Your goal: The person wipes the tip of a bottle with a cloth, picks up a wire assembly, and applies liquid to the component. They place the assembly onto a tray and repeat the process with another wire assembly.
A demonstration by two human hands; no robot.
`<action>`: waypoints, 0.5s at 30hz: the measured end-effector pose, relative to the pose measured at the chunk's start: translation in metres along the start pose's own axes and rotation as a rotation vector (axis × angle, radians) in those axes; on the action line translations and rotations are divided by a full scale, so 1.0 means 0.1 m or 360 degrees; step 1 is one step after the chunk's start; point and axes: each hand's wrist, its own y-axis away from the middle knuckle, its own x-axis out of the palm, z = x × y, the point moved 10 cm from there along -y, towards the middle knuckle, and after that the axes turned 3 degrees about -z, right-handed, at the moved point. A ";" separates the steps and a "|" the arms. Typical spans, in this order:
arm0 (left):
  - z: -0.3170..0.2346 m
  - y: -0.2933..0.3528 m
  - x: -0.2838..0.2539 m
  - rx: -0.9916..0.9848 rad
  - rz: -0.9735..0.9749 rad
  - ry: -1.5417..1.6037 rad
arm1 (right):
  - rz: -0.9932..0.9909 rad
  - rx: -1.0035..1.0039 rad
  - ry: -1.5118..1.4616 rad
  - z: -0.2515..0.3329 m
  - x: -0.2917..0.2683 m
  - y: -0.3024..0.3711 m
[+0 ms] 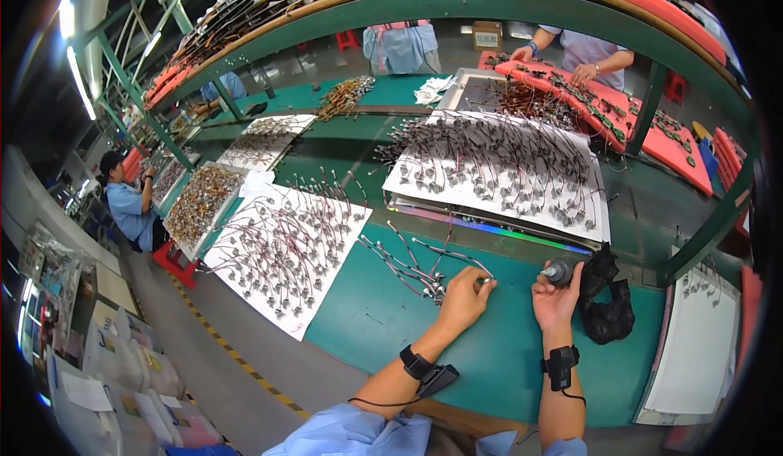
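Over the green mat (351,325), my left hand (463,299) pinches the end of a thin wire lead (453,254) between thumb and fingertips. The small part at that end is mostly hidden by the fingers. Just left of this hand lies a small bunch of wire leads (400,267), with white plugs at one end and small metal parts at the other. My right hand (556,299), palm up, has its fingers wrapped round a small dark grey bottle (559,272) with a short pale nozzle pointing left. Right of it rests a crumpled black bundle (608,305).
White boards with many wired parts lie at left (277,252) and far centre (497,166). A white panel (693,350) stands at right. A green shelf frame (457,7) spans overhead. Co-workers sit at left (130,203) and across, one handling a pink foam sheet (587,101).
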 end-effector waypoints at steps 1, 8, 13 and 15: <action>0.03 -0.01 0.04 -0.0156 0.0086 0.0189 | -0.0003 -0.0004 0.0002 0.01 -0.01 -0.01; 0.30 0.00 0.20 -0.0518 0.0136 0.0963 | -0.0011 0.0026 -0.0028 -0.01 -0.03 -0.02; 0.29 -0.02 0.17 -0.0540 0.0105 0.1230 | 0.0004 0.0033 -0.0026 -0.04 -0.01 0.00; 0.29 0.00 0.17 -0.0551 0.0118 0.1282 | -0.0009 0.0031 -0.0032 -0.03 -0.03 0.02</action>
